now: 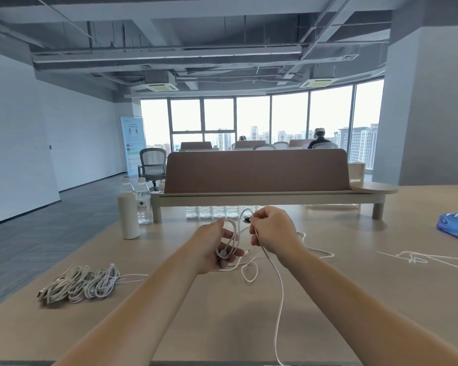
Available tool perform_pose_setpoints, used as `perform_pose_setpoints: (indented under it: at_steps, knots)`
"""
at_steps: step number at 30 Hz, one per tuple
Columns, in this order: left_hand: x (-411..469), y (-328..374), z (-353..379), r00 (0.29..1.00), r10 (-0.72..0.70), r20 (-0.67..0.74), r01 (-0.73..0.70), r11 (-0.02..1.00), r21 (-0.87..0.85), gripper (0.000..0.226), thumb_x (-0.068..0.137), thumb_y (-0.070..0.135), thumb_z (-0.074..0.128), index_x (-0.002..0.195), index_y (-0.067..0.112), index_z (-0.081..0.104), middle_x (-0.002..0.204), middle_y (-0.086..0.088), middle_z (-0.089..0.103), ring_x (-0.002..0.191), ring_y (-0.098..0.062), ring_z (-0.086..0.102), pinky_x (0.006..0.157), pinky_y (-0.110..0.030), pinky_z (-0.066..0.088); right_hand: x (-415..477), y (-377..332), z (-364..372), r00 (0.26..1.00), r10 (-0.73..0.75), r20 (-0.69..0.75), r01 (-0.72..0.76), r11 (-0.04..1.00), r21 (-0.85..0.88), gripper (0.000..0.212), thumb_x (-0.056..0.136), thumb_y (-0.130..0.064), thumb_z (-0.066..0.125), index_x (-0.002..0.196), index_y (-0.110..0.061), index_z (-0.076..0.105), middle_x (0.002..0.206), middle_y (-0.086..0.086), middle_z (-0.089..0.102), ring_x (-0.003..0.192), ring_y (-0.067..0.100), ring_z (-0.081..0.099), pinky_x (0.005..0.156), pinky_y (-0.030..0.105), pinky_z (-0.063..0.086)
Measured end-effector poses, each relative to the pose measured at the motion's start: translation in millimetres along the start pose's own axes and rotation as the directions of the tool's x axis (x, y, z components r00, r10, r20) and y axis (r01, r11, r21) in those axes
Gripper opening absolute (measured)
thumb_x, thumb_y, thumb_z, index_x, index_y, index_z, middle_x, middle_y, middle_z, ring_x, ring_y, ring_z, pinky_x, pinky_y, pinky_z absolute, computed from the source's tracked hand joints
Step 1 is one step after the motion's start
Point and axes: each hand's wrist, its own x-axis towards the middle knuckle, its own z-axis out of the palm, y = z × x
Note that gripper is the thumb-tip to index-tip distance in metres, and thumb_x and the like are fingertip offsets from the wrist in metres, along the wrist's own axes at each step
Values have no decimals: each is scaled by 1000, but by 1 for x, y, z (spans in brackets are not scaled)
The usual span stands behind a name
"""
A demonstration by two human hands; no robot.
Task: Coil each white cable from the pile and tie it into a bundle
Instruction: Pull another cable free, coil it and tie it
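A white cable (276,281) runs between both hands above the wooden table (354,299). My left hand (217,247) holds a few coiled loops of it in the palm, with a round white part against the fingers. My right hand (273,231) pinches the cable just right of the loops, and the free length drops from it toward the table's near edge. Several coiled white bundles (81,283) lie together at the left of the table. Another loose white cable (418,258) lies stretched out at the right.
A white flask (128,216) and two water bottles (143,204) stand at the back left. A low wooden shelf with a brown divider (257,175) crosses the back, with small bottles under it. A blue plastic bag (456,225) lies at the right edge.
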Motion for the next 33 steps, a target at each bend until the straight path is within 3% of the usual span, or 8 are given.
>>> perform_pose_setpoints:
  at_steps: [3,8,12,17,21,26,30,33]
  knots:
    - [-1,-1,1,1000,-15,8,15,999,42,52,107,47,31,99,5,60,74,-21,68,51,-22,55,50,-22,37,-2,-3,-1,999,-4,54,4,1000,6,9,97,-11,56,91,-10,62,67,5,65,44,16,58,57,32,49]
    - [-2,-3,5,999,-41,27,40,998,48,50,107,48,30,102,7,57,75,-20,69,56,-23,55,51,-23,37,-5,-7,-2,996,-42,73,41,999,5,10,93,-9,63,86,-2,64,65,7,67,45,16,56,53,27,49]
    - [-1,-1,6,998,-42,45,40,998,50,51,104,51,27,102,8,55,77,-19,70,55,-23,54,50,-22,37,-7,-6,2,987,-60,148,61,998,-4,11,90,-8,68,81,-5,62,60,6,66,41,14,54,47,23,45]
    - [-5,2,8,991,-46,129,43,999,21,57,102,58,23,99,10,54,74,-15,66,52,-22,54,50,-22,34,-8,-1,7,987,-72,142,90,988,-125,14,88,-19,70,75,-17,65,56,-2,66,45,15,60,60,31,50]
    - [-7,2,9,984,-10,178,6,1000,19,46,101,55,34,92,13,53,69,-13,60,53,-22,51,51,-23,32,-10,-3,8,985,-94,142,121,975,-189,22,86,-15,67,64,-20,65,59,-2,65,53,18,61,66,38,55]
    - [-8,0,10,995,69,75,-66,997,-46,29,104,34,42,99,8,53,53,-11,52,47,-21,47,49,-22,31,-18,-8,9,954,-109,281,176,958,-226,12,81,-6,62,79,-10,73,64,4,67,58,14,56,65,33,51]
    - [-2,5,4,988,126,-85,-135,986,-102,34,108,35,38,96,8,53,45,-7,50,39,-17,44,54,-25,29,-24,-6,8,938,-8,348,42,995,-91,10,86,0,65,97,-1,65,75,19,69,52,18,59,56,29,52]
    - [-1,11,-8,984,117,-138,-143,971,-194,43,108,43,37,96,5,55,59,-16,65,54,-22,52,56,-25,33,-24,-2,5,904,61,423,-53,998,-30,4,91,0,61,93,-3,60,67,14,66,48,20,56,50,25,48]
